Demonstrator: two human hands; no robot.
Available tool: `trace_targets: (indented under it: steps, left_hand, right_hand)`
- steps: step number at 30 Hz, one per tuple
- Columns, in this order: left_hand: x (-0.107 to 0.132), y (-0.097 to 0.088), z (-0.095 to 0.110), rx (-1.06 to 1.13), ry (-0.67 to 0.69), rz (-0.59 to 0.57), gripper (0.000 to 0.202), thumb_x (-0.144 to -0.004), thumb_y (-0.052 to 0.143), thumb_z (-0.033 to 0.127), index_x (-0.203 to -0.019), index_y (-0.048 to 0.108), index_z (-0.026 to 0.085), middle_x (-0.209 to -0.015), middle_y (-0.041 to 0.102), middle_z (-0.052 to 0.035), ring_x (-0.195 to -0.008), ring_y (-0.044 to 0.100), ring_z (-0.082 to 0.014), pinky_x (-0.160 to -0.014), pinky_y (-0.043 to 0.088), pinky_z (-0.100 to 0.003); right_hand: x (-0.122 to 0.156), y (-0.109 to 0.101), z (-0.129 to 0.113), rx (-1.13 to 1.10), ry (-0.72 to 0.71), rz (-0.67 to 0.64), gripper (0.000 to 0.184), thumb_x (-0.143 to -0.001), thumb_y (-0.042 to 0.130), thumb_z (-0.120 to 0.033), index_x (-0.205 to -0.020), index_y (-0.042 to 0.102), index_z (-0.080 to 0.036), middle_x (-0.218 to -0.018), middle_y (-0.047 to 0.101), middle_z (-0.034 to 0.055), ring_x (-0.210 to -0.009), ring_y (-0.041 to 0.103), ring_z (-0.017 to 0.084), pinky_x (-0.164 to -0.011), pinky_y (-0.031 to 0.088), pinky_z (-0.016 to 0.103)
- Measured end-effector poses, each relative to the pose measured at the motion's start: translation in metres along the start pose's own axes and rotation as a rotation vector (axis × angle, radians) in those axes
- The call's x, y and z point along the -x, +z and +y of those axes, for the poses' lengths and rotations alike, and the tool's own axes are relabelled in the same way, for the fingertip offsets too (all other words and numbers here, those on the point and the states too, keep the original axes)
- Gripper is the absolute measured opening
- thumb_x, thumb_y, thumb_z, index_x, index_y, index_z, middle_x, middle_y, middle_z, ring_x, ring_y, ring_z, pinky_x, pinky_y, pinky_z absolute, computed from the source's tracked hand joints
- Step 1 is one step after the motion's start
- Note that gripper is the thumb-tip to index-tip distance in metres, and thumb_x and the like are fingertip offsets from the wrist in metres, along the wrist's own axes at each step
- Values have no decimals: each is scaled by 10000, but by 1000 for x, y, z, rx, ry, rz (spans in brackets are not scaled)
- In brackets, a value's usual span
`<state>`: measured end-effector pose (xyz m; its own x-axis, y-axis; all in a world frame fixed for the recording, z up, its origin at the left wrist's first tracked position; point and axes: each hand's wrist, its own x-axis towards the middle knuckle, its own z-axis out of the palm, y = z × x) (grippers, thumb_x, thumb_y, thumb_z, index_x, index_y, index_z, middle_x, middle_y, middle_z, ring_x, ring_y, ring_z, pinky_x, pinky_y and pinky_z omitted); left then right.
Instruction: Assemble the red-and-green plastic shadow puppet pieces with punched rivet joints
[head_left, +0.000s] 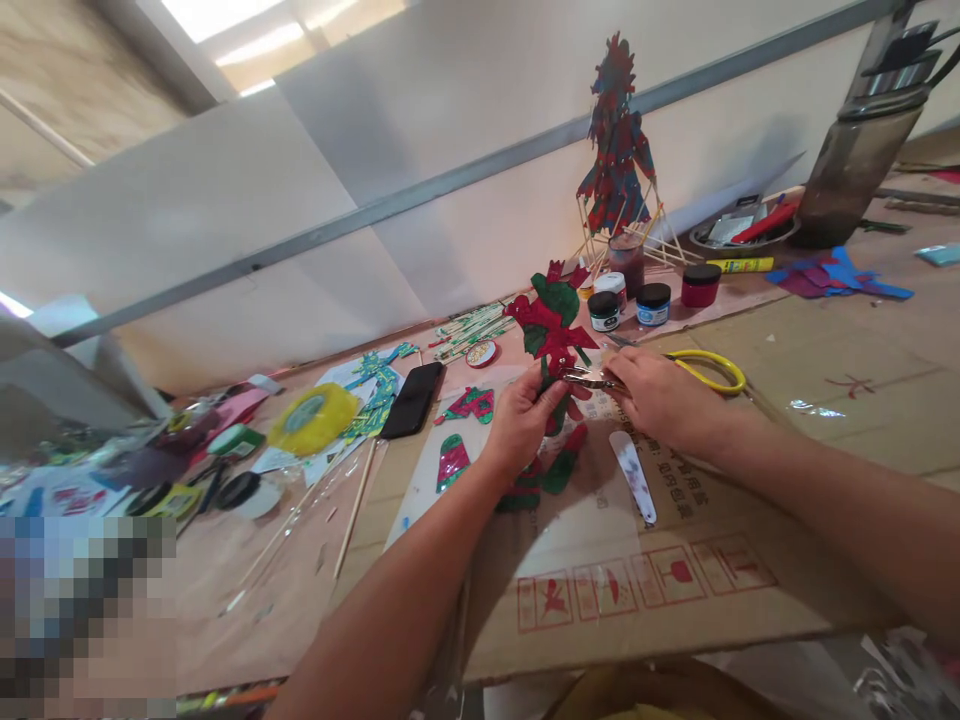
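Note:
My left hand point(520, 418) is closed on a red and green cut-out puppet figure point(553, 325), holding it upright above the cardboard sheet point(675, 560). My right hand point(660, 398) grips yellow-handled scissors point(709, 368), whose metal blades meet the figure near its middle. Loose red and green cut-out pieces point(466, 405) lie on a clear film just left of my left hand. A narrow white strip point(634, 476) lies under my right wrist.
A finished puppet point(616, 140) stands on a stick frame at the wall, with paint jars point(652, 303) before it. A black phone point(412, 399), yellow tape roll point(313, 417), wooden sticks point(354, 505) and clutter lie left. A metal kettle point(862, 150) stands far right.

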<state>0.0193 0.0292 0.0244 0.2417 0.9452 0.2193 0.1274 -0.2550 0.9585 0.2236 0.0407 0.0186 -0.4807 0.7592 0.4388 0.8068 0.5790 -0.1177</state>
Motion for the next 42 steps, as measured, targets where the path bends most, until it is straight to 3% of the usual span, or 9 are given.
trace_targets:
  steps: [6,11,18,24,27,29,32,36,42]
  left_hand:
    - [1,2,2,125,-29,11,351,-843,701,459,-1018,673,156,-696,713,-30,-538,592,-103,-437,359,-189]
    - [0,1,-3,213,-33,74,381,-839,712,443,-1095,592,188,-763,733,-26,-527,614,-109,-415,341,-186]
    - [-3,1,-9,386,-17,50,276,-873,680,414,-1047,588,221,-861,760,-41,-616,673,-138,-556,484,-241]
    - [-6,12,2,604,-59,340,229,-744,811,293,-879,649,204,-897,746,-9,-803,690,-118,-759,518,-224]
    - [-7,17,7,741,-111,423,291,-660,867,228,-837,638,213,-834,713,40,-744,659,-80,-730,508,-188]
    - [-6,20,9,755,-126,401,308,-637,885,242,-815,636,201,-798,694,44,-706,638,-75,-703,504,-188]
    - [-4,25,10,727,-123,356,320,-631,891,283,-793,636,179,-780,681,31,-688,622,-84,-685,498,-210]
    - [-3,24,10,676,-140,352,314,-625,887,277,-776,633,170,-735,652,38,-617,573,-73,-606,442,-218]
    - [-5,8,16,647,-167,302,309,-653,843,345,-788,623,176,-722,644,32,-638,593,-94,-571,410,-228]
  right_hand:
    - [1,6,4,-95,-72,78,209,-927,461,-117,-1003,654,-141,-1024,684,147,-977,637,270,-894,514,417]
    - [2,2,8,-118,-56,25,231,-920,455,-123,-1030,658,-138,-1044,679,158,-1001,629,296,-896,516,438]
    - [1,0,11,-199,47,-3,213,-894,474,-141,-996,659,-161,-1032,677,156,-993,637,304,-888,502,437]
    - [0,-4,2,-565,186,43,171,-919,511,-285,-948,655,-199,-975,706,101,-909,647,272,-836,500,404]
    - [-2,-3,-9,-865,295,26,225,-899,576,-396,-993,655,-208,-977,716,67,-899,658,246,-830,511,381]
    - [-3,-2,-17,-1013,356,8,276,-845,645,-419,-1018,654,-204,-999,725,63,-914,668,242,-836,522,377]
    - [-5,-2,-28,-1122,400,-13,269,-770,698,-327,-1004,654,-200,-995,740,56,-920,680,238,-859,530,376]
    - [-7,-6,-30,-1118,425,-15,221,-727,669,-215,-947,663,-195,-922,749,36,-882,686,227,-857,534,364]
    - [-5,-11,-17,-1039,393,-60,246,-754,633,-194,-993,687,-208,-970,760,31,-913,688,240,-869,533,373]
